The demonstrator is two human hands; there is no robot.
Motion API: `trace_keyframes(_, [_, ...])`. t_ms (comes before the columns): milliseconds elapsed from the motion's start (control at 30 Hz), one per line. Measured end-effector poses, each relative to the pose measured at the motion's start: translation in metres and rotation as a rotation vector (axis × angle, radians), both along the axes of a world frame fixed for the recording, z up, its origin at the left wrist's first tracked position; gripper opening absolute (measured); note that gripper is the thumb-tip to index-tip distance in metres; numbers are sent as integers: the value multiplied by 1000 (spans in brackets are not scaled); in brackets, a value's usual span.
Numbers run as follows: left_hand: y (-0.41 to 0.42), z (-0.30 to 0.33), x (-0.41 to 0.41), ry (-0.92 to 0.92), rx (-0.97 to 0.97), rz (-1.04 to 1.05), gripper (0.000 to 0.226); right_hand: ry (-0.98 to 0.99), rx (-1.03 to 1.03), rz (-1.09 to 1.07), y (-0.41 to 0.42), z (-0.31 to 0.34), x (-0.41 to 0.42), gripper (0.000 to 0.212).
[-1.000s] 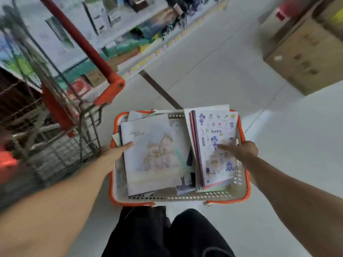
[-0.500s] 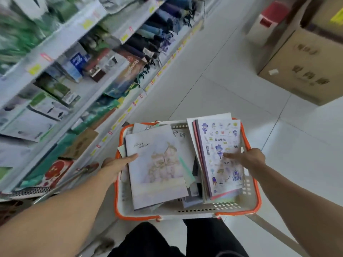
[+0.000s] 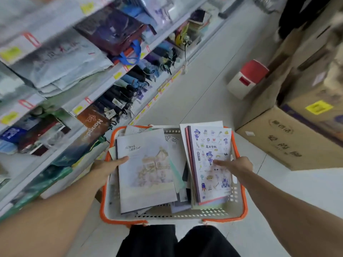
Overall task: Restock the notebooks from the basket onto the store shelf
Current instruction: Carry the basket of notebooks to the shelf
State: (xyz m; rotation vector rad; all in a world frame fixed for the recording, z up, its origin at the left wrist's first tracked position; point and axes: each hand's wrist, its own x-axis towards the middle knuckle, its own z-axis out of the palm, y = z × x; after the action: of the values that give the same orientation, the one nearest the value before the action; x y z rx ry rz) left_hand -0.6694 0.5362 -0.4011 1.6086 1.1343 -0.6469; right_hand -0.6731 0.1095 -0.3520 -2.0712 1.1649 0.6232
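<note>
An orange-rimmed white basket [image 3: 220, 216] full of notebooks hangs in front of my legs. My left hand [image 3: 105, 166] grips its left rim, thumb pressed on a pale notebook with a house drawing [image 3: 148, 175]. My right hand [image 3: 236, 166] grips the right rim, thumb lying on a white notebook with purple cartoon figures [image 3: 211, 145]. That notebook tops a stack leaning along the basket's right side. More notebooks lie underneath, mostly hidden. The store shelf [image 3: 104, 86] runs along my left.
The shelf tiers hold folded bags, dark umbrellas [image 3: 128, 89] and boxed goods, with yellow price tags on the edges. Large cardboard boxes [image 3: 285, 140] stand on the right. A red-and-white bin [image 3: 246, 78] sits on the tiled aisle floor ahead.
The basket and I have moved down the aisle; the red shopping cart at left is gone from view and other shelf sections appear. Both hands keep their grip on the basket.
</note>
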Motion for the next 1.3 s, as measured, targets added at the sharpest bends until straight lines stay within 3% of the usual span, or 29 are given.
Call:
trace_keyframes(167, [-59,18,141,3,50,-17,109,-16,1,6,-57,13,140,64])
trace_keyframes(267, [-101,27,235,3,68,3,78,-14,26,-26,-98,14,231,68])
trace_keyframes(400, [-159,25,358,-5,98,9,104,3,42,11,-162,-10,358,75])
trace_keyframes(467, [-189,21,416,-25,116,19,101,11,42,33,-193,-17,423,73])
trace_keyframes(633, [-258,23,521,-42,31,82,64,-18,-25,90,-249,-10,571,76])
trace_keyframes(733, [-265,-18,579,-8,48,97,108,-39,-63,136,-270,0,659,74])
trace_keyframes(833, [-253,-115,634,31,-63,108,103,-23,-122,198,-284,2,734,77])
trace_keyframes(967, [-264,-161,698,18,-114,172,109,17,-134,247,-296,0,828,69])
trace_keyframes(1033, [-286,-127,728,77,-74,199,101,54,-146,284,-301,0,865,66])
trace_keyframes(1133, [-325,-50,769,78,-20,257,72,72,-137,354,-309,-10,918,62])
trace_keyframes(1300, [-367,-33,798,124,60,379,59,145,-122,537,-318,-54,1007,85])
